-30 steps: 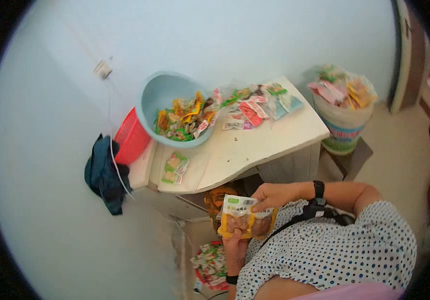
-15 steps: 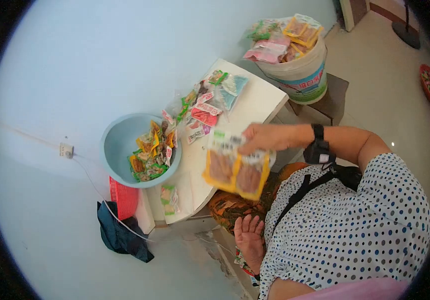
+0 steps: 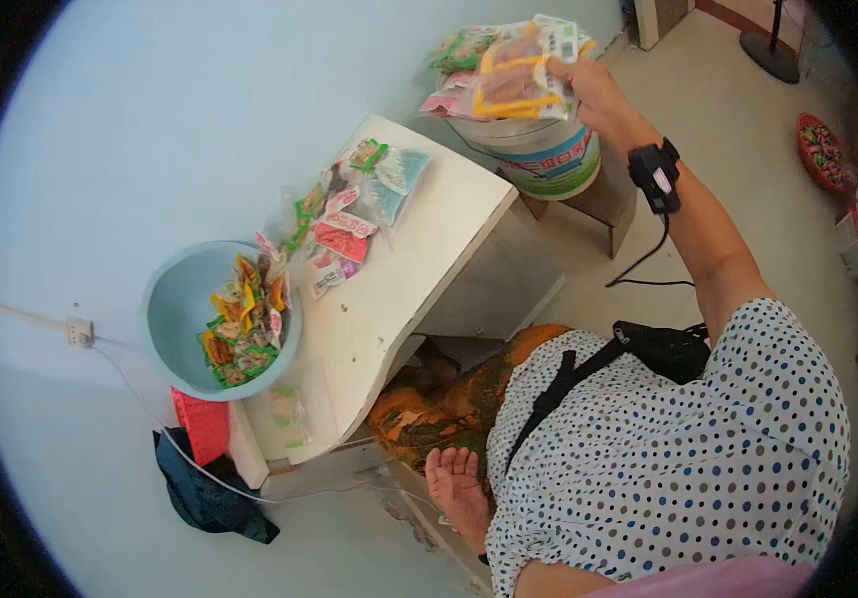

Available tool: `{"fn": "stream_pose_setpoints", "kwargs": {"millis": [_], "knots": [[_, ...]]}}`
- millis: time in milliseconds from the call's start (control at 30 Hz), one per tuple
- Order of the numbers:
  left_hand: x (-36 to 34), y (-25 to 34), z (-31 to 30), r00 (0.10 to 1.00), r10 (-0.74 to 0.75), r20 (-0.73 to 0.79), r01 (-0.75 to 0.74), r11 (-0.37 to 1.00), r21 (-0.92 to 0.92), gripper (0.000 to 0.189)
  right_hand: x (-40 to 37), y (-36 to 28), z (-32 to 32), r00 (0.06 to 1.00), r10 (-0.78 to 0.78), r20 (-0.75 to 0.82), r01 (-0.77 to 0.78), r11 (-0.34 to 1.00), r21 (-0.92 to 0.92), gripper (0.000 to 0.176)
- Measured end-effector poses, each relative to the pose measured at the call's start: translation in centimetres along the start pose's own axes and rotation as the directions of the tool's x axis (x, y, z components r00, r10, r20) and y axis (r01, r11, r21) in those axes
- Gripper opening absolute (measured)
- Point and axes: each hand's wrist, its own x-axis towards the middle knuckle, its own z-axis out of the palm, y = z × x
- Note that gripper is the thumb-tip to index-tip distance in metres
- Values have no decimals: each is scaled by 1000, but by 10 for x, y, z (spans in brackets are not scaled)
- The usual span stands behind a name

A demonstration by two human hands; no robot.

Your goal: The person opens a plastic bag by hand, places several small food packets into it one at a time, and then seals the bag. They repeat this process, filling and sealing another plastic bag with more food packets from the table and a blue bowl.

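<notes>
Beyond the white table's (image 3: 439,239) left end, a red basket (image 3: 200,424) sits beside a dark teal cloth (image 3: 208,495); a white cable (image 3: 132,381) crosses the cloth from a wall socket (image 3: 80,333). Well past its right corner, a round black pole base (image 3: 768,60), red bowl (image 3: 810,167) and white bucket (image 3: 854,245) stand on the floor (image 3: 733,199).

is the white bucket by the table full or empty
Looks full: packets heap above the rim of the bucket. How deep they go is hidden.
</notes>
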Motion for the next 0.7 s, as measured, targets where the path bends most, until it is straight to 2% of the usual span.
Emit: {"fn": "stream_pose_setpoints", "kwargs": {"millis": [133, 233, 333, 433, 467, 500, 533, 567, 633, 667, 700], "knots": [[4, -2, 1, 998, -20, -62, 21, 1000, 10, 37, 45, -13, -30, 985, -128, -116, 110, 982, -153, 30], [8, -6, -4, 997, -20, -79, 20, 1000, 4, 38, 67, -16, -42, 987, -96, -128, 68, 976, -209, 32], [8, -6, -4, 996, -5, -87, 6, 1000, 3, 37, 116, 9, -76, 991, -75, -109, 61, 990, -130, 33], [10, -9, -9, 996, -13, -88, 13, 1000, 3, 36, 128, 7, -84, 994, 8, -105, -19, 995, -97, 32], [9, -8, -8, 994, -32, -101, 30, 999, -20, 35, 144, 14, -98, 984, -172, 52, 176, 863, -474, 32], [10, -9, -10, 994, -34, -104, 31, 999, -27, 34, 145, 14, -97, 985, -162, 54, 168, 863, -476, 32], [11, -10, -13, 994, -33, -104, 30, 999, -37, 33, 136, 6, -81, 990, -142, 27, 141, 905, -401, 32], [12, -11, -14, 994, -33, -108, 28, 999, -46, 33, 129, -1, -64, 996, -69, -59, 57, 979, -194, 32], [12, -13, -18, 995, -34, -95, 32, 999, -23, 34, 114, -11, -33, 993, -31, -117, 28, 999, -29, 33], [11, -13, -19, 995, -32, -92, 31, 999, -11, 35, 146, -1, -46, 1000, -14, -19, 15, 1000, 22, 27], [11, -14, -19, 995, -36, -94, 35, 999, -16, 35, 135, -8, -44, 975, -183, 129, 224, 804, -551, 26]]}}
